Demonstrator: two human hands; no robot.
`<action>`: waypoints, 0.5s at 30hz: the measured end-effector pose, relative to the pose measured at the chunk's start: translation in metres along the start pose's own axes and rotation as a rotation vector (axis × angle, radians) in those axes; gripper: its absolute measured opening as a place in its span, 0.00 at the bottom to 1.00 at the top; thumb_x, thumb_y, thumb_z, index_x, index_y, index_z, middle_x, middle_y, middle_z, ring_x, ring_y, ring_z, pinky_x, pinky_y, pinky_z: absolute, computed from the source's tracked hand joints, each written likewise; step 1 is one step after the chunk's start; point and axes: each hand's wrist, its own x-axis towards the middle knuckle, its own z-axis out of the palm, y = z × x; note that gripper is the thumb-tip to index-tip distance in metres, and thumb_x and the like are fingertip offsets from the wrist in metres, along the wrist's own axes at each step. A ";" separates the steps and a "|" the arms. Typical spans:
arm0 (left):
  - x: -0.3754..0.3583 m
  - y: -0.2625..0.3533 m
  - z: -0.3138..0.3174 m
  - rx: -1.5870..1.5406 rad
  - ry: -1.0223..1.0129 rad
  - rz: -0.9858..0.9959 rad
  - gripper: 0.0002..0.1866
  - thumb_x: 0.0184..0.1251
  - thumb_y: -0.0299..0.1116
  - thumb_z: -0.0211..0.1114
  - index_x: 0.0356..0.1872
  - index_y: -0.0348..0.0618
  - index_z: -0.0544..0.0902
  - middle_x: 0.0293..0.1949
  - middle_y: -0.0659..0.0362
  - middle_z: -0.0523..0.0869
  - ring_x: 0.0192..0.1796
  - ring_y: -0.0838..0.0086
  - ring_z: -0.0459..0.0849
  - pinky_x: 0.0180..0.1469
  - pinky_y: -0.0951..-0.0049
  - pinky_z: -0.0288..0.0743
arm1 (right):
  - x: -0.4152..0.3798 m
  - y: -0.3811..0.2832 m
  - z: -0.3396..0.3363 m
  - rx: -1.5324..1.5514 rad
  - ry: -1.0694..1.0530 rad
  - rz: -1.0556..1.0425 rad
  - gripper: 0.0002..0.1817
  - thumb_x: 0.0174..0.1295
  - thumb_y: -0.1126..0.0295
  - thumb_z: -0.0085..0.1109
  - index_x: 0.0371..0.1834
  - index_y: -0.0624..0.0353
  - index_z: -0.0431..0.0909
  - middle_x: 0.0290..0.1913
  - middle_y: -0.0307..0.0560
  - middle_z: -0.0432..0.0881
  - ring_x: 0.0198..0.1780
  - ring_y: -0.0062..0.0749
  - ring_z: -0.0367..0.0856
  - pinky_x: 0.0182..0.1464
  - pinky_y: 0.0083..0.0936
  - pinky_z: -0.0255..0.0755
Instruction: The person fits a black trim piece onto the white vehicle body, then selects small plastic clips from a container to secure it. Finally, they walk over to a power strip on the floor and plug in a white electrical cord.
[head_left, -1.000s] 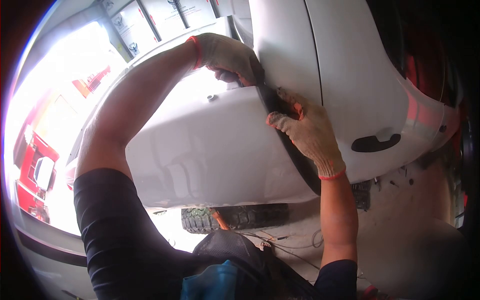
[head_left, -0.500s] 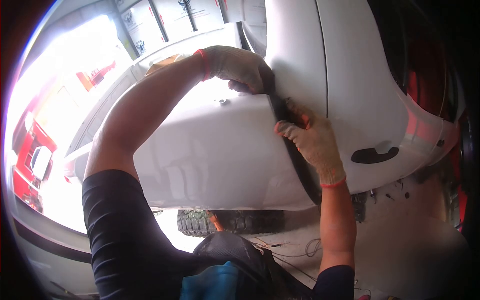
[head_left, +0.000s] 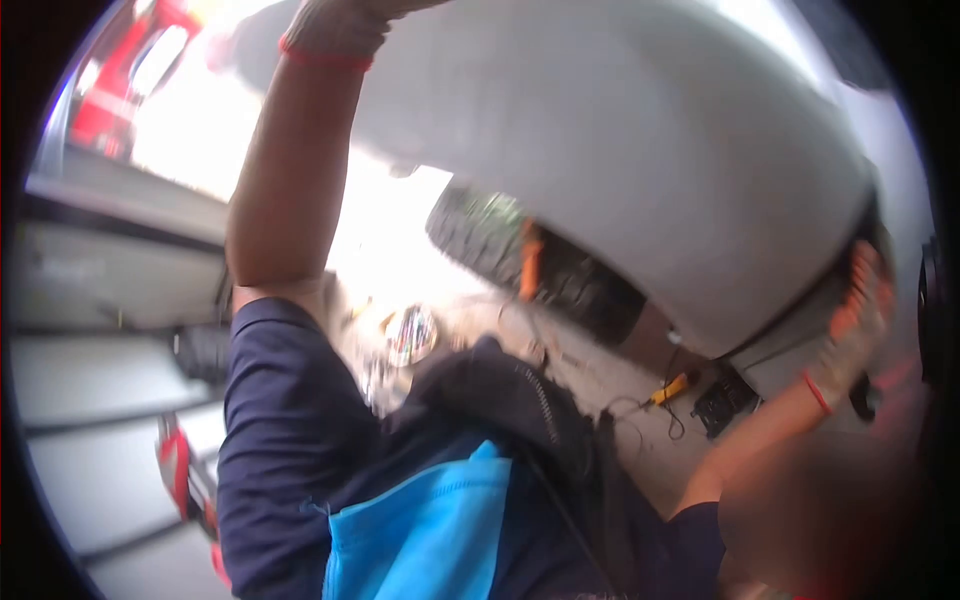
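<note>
The white truck bed side panel [head_left: 600, 130] spans the top of the view, tilted and smeared by motion. My left hand [head_left: 340, 25], in a pale knit glove with a red cuff, is at its upper left. The top edge of the view cuts off its fingers, and I cannot make out their grip. My right hand [head_left: 858, 320], in a matching glove with orange-stained fingers, is at the dark gap [head_left: 800, 300] between the bed panel and the cab. Its fingers look stretched out along the panel edge, with no held thing visible.
Below the panel is a black knobby tire [head_left: 500, 240] with an orange strip [head_left: 530, 260] beside it. A yellow-handled tool [head_left: 672, 388], a cable and a black case [head_left: 725, 400] lie on the floor. A round container [head_left: 412, 335] holds small items. A blurred shape fills the lower right.
The view has swung down and rolled, so the panel sits higher and tilted. More floor shows. My left hand appears at the top edge, my right hand farther right, still by the gap.
</note>
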 end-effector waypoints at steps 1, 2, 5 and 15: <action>-0.039 -0.037 -0.012 -0.019 0.117 -0.128 0.19 0.67 0.28 0.69 0.58 0.33 0.85 0.48 0.53 0.91 0.44 0.72 0.89 0.52 0.73 0.86 | -0.009 0.002 -0.009 0.010 0.141 -0.003 0.23 0.77 0.65 0.55 0.68 0.71 0.77 0.61 0.53 0.86 0.61 0.39 0.85 0.67 0.33 0.76; -0.087 -0.075 -0.023 -0.030 0.243 -0.242 0.20 0.67 0.27 0.70 0.58 0.32 0.85 0.47 0.52 0.91 0.44 0.72 0.89 0.52 0.74 0.85 | -0.029 -0.022 0.018 -0.254 0.243 -0.110 0.19 0.76 0.69 0.55 0.64 0.70 0.81 0.61 0.54 0.85 0.58 0.38 0.86 0.63 0.31 0.80; -0.278 -0.197 -0.031 -0.124 0.572 -0.616 0.19 0.67 0.32 0.72 0.57 0.37 0.86 0.42 0.63 0.90 0.38 0.81 0.85 0.39 0.79 0.78 | -0.080 -0.070 0.135 -0.267 0.490 -0.191 0.14 0.75 0.70 0.57 0.45 0.74 0.81 0.43 0.57 0.86 0.47 0.44 0.88 0.49 0.34 0.85; -0.750 -0.314 0.137 -0.452 0.663 -1.696 0.20 0.62 0.27 0.65 0.55 0.33 0.86 0.40 0.56 0.91 0.34 0.77 0.85 0.40 0.74 0.80 | -0.269 -0.093 0.473 -0.257 -0.871 0.454 0.17 0.73 0.72 0.64 0.62 0.66 0.82 0.48 0.48 0.88 0.43 0.24 0.85 0.44 0.22 0.80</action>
